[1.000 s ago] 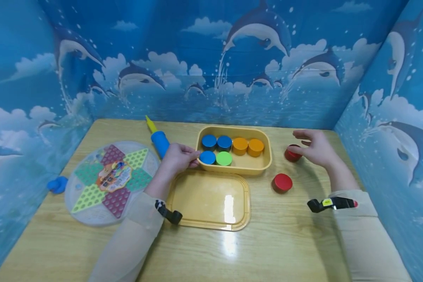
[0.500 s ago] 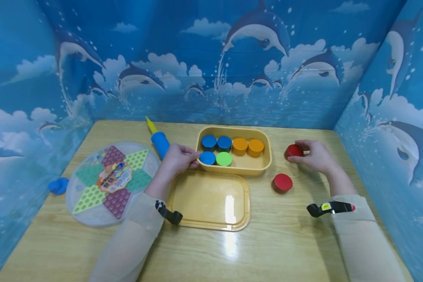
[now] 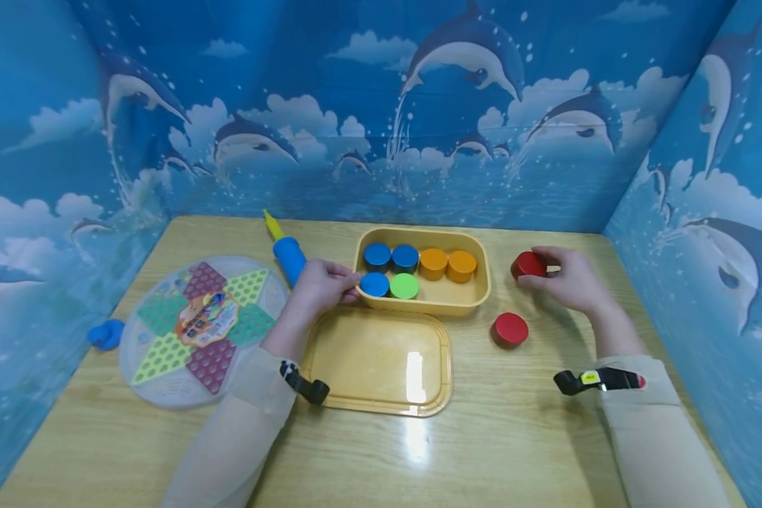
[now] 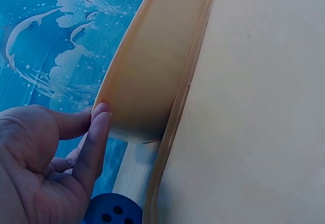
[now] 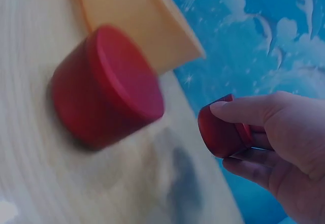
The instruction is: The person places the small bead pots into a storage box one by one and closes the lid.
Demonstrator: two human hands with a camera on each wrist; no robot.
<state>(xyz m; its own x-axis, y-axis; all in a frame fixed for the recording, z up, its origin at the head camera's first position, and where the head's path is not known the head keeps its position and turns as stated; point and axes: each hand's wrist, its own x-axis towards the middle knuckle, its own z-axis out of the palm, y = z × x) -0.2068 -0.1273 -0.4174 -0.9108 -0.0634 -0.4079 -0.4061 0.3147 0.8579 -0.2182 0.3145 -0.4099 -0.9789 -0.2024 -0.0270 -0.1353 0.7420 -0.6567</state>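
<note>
My left hand pinches the left end of a yellow plastic box between thumb and fingers at the rim. Inside the box sit blue, orange and green round cylinders. To the right of the box, my right hand grips a red cylinder, thumb on the near side and fingers on the far side. A second red cylinder stands on the table nearer to me; in the right wrist view this red cylinder looms large in front of the hand.
A flat yellow lid lies right in front of the box. Left of it are a round Chinese checkers board, a blue pump with a yellow nozzle, and a small blue object. Dolphin-print curtains wall the table's back and sides.
My right hand has come down onto the far red cylinder and closed its fingers and thumb round it. The left hand has stayed at the box rim.
</note>
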